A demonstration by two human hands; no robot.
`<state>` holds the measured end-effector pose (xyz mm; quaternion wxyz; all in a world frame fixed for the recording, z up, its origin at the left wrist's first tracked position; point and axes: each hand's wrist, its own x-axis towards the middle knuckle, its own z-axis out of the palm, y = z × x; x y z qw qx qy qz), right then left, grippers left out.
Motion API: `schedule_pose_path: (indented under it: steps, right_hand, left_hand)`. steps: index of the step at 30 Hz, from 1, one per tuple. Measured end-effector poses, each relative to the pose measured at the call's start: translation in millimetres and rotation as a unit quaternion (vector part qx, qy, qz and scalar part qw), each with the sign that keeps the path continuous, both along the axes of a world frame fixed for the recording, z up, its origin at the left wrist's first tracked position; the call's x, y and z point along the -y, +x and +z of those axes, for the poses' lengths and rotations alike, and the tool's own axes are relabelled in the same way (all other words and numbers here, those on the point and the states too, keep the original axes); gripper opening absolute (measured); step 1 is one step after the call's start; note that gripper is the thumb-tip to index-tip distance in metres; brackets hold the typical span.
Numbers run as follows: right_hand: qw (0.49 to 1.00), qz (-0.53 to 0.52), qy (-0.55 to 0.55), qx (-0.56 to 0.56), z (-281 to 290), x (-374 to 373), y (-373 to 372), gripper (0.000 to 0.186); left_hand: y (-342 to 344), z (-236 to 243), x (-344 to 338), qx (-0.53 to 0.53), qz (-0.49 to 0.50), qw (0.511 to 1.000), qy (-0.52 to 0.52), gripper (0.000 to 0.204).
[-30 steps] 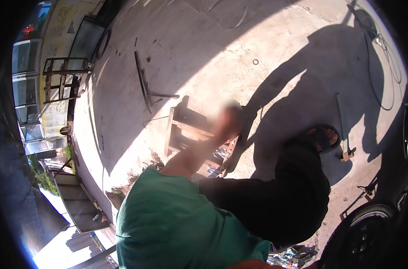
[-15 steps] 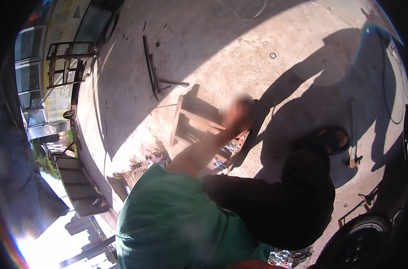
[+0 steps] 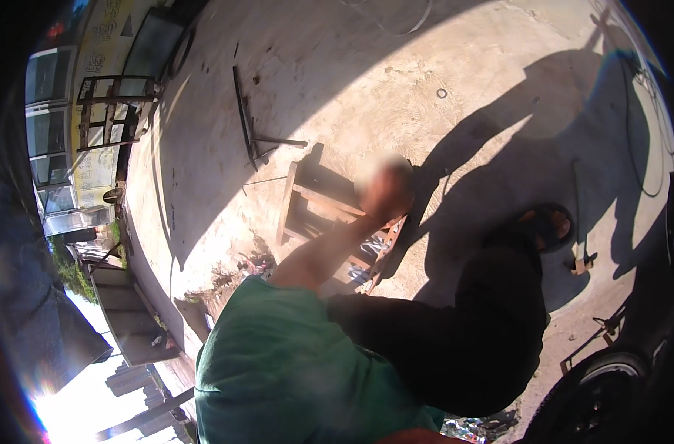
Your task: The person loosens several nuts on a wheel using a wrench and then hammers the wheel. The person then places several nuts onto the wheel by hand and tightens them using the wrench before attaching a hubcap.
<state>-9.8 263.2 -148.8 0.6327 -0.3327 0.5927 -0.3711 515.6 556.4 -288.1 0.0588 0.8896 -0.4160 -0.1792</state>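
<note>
My left arm, in a green sleeve, reaches forward to a wooden frame [image 3: 286,203] that sits low on the ground. At its right end is my left hand [image 3: 387,198], with a pale blurred patch over it. Its fingers and anything in them are hidden by that blur. Silvery metal tools [image 3: 372,245], perhaps wrenches, lie in the frame just below this hand, beside a side board with holes. My right hand does not show; only a reddish patch appears at the lower edge, and I cannot make it out.
Thin dark metal bars [image 3: 242,111] lie beyond the frame. A long-handled hammer [image 3: 582,264] rests near my sandalled foot [image 3: 550,228]. At lower right is a black-tyred wheel [image 3: 599,396]. A small ring [image 3: 441,93] lies on the sunlit floor; a rusty metal rack [image 3: 109,111] stands far left.
The view has shifted slightly, so the floor objects appear a little further left. My left hand keeps its place at the wooden frame.
</note>
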Motion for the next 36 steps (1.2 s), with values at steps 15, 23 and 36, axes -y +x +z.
schedule_pose_path:
  steps: [15,23,36]
  right_hand:
    - [0.996,-0.086,-0.006,-0.036,-2.0,-12.0,-61.4,0.058]
    - [0.972,-0.210,-0.004,-0.103,8.2,-49.2,-143.5,0.059]
    - [0.874,-0.474,-0.079,-0.068,23.8,-153.5,-293.6,0.060]
  left_hand:
    - [148.7,16.2,-35.9,0.168,0.177,0.964,-0.103,0.045]
    - [259.8,14.2,-106.7,0.085,0.462,0.868,0.159,0.081]
    - [328.6,-52.8,-205.9,0.233,0.414,0.833,0.283,0.047]
